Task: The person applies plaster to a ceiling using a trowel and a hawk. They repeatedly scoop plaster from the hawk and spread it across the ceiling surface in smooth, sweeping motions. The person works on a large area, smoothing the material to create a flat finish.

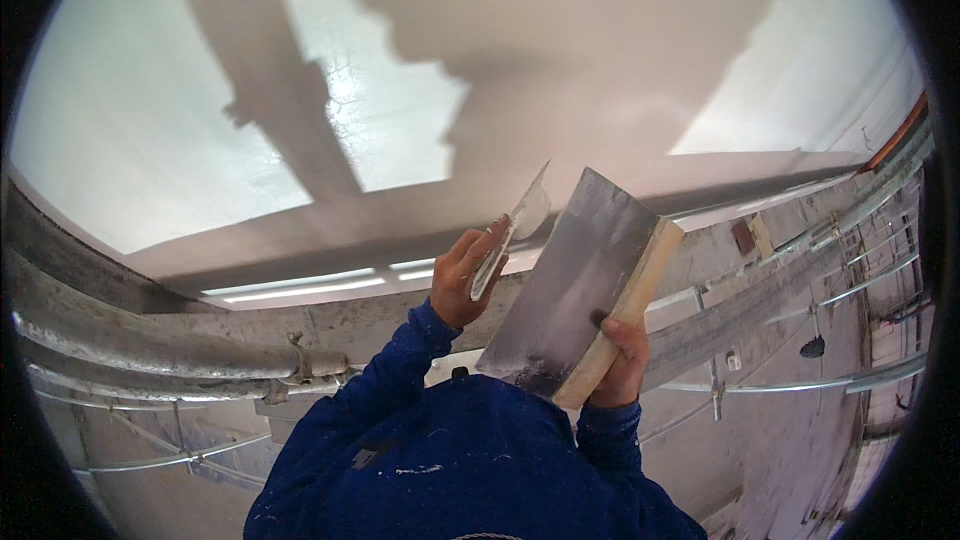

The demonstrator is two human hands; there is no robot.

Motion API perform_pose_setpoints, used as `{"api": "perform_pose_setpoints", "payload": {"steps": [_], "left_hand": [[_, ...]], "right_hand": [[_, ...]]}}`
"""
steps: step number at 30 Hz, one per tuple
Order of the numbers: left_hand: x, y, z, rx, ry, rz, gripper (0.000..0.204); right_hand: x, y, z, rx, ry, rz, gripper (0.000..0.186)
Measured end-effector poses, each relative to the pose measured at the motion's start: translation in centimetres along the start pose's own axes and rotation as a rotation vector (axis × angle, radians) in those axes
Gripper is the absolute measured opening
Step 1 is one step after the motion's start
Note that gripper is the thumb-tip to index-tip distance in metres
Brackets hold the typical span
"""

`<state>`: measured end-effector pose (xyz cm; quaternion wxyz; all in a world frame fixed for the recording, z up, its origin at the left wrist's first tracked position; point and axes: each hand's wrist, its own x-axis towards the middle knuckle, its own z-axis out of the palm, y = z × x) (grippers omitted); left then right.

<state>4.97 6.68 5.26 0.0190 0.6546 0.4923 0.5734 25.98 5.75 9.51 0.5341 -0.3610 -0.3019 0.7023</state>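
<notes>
In my left hand (pixel 460 275) is a putty knife (pixel 530 210), its handle and blade coated with white paste and its blade tilted up. The fingers are closed round its handle. My right hand (pixel 622 368) grips a wide metal skimming blade (pixel 575 275) by its pale wooden handle (pixel 640 285), which runs along the blade's right edge. The thumb lies over the handle toward the metal. Both tools are raised in front of my chest, the knife just left of the wide blade, with a narrow gap seeming to part them. Smears of paste mark the wide blade.
A large smooth white surface (pixel 560 130) spreads ahead, crossed by shadows and bright light. Thick grey scaffold pipes (pixel 160 345) with a clamp (pixel 300 360) run at the left. Thinner rails (pixel 790 386) and a long beam (pixel 720 330) stand at the right.
</notes>
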Motion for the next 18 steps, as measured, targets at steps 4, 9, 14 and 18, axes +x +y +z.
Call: {"api": "perform_pose_setpoints", "payload": {"steps": [4, 9, 14, 18], "left_hand": [[-0.1, 0.2, 0.9, 0.025, -0.035, -0.042, 0.061], [-0.7, 0.2, 2.6, 0.047, 0.025, -0.041, 0.065], [-0.6, 0.6, 2.9, 0.115, 0.04, -0.096, 0.062], [-1.9, -1.2, 3.8, 0.18, 0.041, -0.085, 0.062]], "right_hand": [[0.9, -0.8, 0.0, 0.003, -0.088, 0.007, 0.045], [0.5, -1.5, 1.1, -0.075, -0.243, 0.052, 0.047], [0.7, -0.2, -0.9, -0.086, -0.277, 0.071, 0.055], [1.1, -0.8, -3.0, -0.014, -0.371, 0.183, 0.064]]}}
